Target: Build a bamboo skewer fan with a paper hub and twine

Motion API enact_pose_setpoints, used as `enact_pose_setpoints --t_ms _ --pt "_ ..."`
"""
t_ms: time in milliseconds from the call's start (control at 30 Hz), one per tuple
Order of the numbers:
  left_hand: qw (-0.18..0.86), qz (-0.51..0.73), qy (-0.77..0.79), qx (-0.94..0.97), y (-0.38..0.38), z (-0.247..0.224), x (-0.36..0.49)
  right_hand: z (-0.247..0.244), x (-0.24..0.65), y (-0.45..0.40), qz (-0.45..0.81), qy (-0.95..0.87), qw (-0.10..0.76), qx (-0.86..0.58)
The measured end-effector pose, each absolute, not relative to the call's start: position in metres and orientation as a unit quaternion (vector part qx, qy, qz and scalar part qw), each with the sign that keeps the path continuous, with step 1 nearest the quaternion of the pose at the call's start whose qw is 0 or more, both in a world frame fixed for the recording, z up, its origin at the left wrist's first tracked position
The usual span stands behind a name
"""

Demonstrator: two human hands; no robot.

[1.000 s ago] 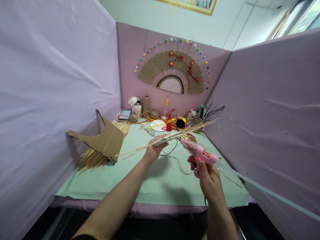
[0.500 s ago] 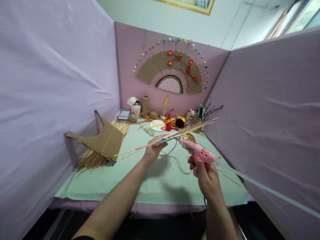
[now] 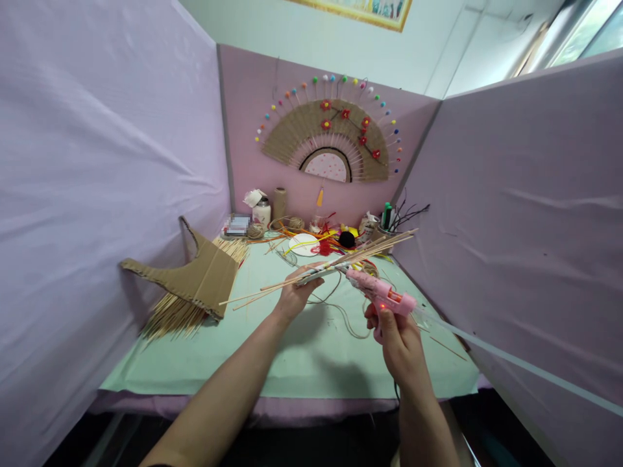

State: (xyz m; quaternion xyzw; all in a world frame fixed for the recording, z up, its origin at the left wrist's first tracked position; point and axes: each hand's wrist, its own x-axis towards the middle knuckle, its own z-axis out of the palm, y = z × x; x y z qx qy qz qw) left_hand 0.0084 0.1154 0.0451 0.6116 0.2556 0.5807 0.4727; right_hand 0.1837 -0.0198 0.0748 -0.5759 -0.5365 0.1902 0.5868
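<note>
1. Stick bundle: off the surface, mid-view, slanting from 8 to 2 o'clock, a pale patterned piece gripped with it.
2. Left hand: fingers clamped on bundle and piece, at the bundle's 8 o'clock side.
3. Right hand: fingers wrapped round the grip of the pink glue gun, at the bundle's 4 o'clock. Red light on. Can't tell if trigger is squeezed.
4. Nozzle points to 10 o'clock, right by the bundle's underside; contact not readable.
5. Step, my read: hot-gluing sticks at the piece. Next move calls for a steady left grip, tip on the joint, bare fingers clear of the heat.
6. Outward: white disc at 12 o'clock, cardboard cutout over more sticks at 9, decorated fan on the back panel at 12.
</note>
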Motion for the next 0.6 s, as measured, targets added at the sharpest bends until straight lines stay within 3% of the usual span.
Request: enact_pose_setpoints --t_ms 600 --pt "0.483 0.583 0.251 0.603 0.1135 0.0459 0.0088 0.0764 0.1854 -0.0198 0.197 -0.519 0.585 -0.591"
